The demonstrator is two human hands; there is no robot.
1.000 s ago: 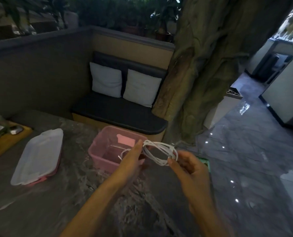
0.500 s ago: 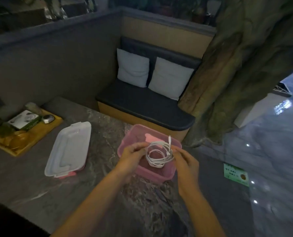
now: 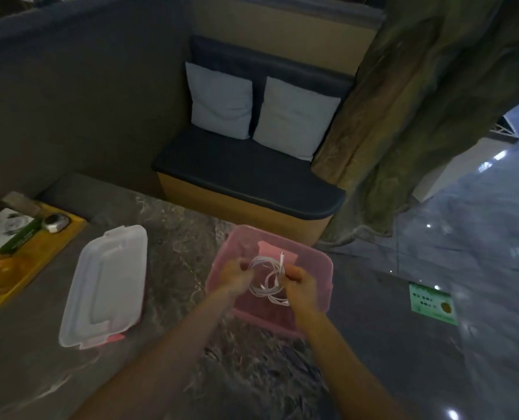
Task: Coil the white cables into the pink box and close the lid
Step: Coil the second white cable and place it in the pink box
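Observation:
The pink box point(image 3: 318, 262) stands open on the marble table, a pink label on its far inner wall. Coiled white cables point(image 3: 267, 280) hang low inside it, one plug end sticking up. My left hand point(image 3: 235, 275) holds the coil's left side with curled fingers. My right hand point(image 3: 300, 283) pinches its right side. Both hands reach down past the box's rim. The translucent white lid point(image 3: 106, 283) lies flat on the table to the left of the box, a pink clip showing at its near edge.
A yellow tray point(image 3: 25, 256) with a small carton and a silver object sits at the table's left edge. Beyond the table are a dark bench with two pale cushions point(image 3: 261, 107) and a large tree trunk point(image 3: 418, 116). A green sticker point(image 3: 432, 303) lies on the glossy floor.
Both hands have lowered the coiled cables from above the table's edge down into the pink box. The camera has tilted downward and leftward.

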